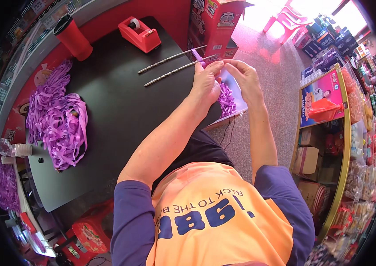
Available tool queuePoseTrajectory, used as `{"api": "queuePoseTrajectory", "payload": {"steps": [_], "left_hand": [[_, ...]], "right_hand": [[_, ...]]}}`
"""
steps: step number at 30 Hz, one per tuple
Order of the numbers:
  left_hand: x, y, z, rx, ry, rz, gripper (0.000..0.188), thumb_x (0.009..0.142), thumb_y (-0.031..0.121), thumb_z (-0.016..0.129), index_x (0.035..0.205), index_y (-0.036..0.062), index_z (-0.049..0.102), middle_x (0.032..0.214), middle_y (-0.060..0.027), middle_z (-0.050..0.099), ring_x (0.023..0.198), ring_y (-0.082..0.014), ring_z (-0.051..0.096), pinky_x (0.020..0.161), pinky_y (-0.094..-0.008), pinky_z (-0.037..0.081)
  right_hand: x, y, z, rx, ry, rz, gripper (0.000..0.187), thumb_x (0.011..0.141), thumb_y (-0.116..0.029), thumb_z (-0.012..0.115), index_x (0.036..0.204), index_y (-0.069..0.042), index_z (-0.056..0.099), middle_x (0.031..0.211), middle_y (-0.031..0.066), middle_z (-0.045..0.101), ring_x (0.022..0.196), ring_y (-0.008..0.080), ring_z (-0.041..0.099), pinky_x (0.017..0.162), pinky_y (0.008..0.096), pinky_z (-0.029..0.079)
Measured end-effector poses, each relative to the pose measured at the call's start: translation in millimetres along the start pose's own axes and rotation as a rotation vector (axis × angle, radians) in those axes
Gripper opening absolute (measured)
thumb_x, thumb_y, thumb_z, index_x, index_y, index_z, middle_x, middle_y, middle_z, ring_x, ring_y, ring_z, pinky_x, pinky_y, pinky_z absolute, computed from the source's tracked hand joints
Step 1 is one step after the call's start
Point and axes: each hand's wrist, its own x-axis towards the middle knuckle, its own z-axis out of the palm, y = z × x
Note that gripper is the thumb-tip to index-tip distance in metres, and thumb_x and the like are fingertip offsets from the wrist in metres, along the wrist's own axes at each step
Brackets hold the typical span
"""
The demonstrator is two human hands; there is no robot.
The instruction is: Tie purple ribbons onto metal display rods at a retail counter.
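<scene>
Two thin twisted metal rods (166, 75) stick out side by side over the far part of the black table. A short purple ribbon (196, 55) lies across them near their right ends. My left hand (205, 83) is closed right beside the rods, with the ribbon between its fingers. Against its fingertips, my right hand (246, 82) pinches with thumb and forefinger; what it grips is too small to tell. Under my hands stands a pale open box (240, 98) with curled purple ribbon pieces (227, 101) in it.
Large bundles of purple ribbon (64, 128) lie on the table's (108, 119) left side. A red tape dispenser (139, 35) and a red cylinder (73, 39) stand at the back. Beyond my hands is a tall red carton (214, 26); shelves of packets (360, 177) line the right.
</scene>
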Motion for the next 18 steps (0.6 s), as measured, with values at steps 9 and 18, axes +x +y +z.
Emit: {"api": "queuePoseTrajectory", "payload": {"steps": [9, 18], "left_hand": [[-1, 2, 1, -0.029, -0.038, -0.043, 0.069, 0.078, 0.009, 0.074, 0.132, 0.0224, 0.033, 0.111, -0.0015, 0.059, 0.101, -0.0161, 0.050, 0.086, -0.0403, 0.032], [-5, 1, 7, -0.064, 0.030, -0.039, 0.079, 0.081, 0.006, 0.070, 0.143, 0.0221, 0.023, 0.123, -0.0043, 0.051, 0.111, -0.0218, 0.047, 0.094, -0.0441, 0.033]], "right_hand": [[9, -9, -8, -0.236, 0.074, -0.038, 0.020, 0.087, -0.014, 0.071, 0.100, 0.000, 0.071, 0.086, 0.0010, 0.067, 0.077, 0.0053, 0.057, 0.069, 0.0202, 0.046], [92, -50, 7, -0.586, -0.574, -0.046, 0.026, 0.087, -0.024, 0.065, 0.098, -0.002, 0.069, 0.089, 0.0010, 0.065, 0.087, 0.0084, 0.057, 0.079, 0.0257, 0.045]]}}
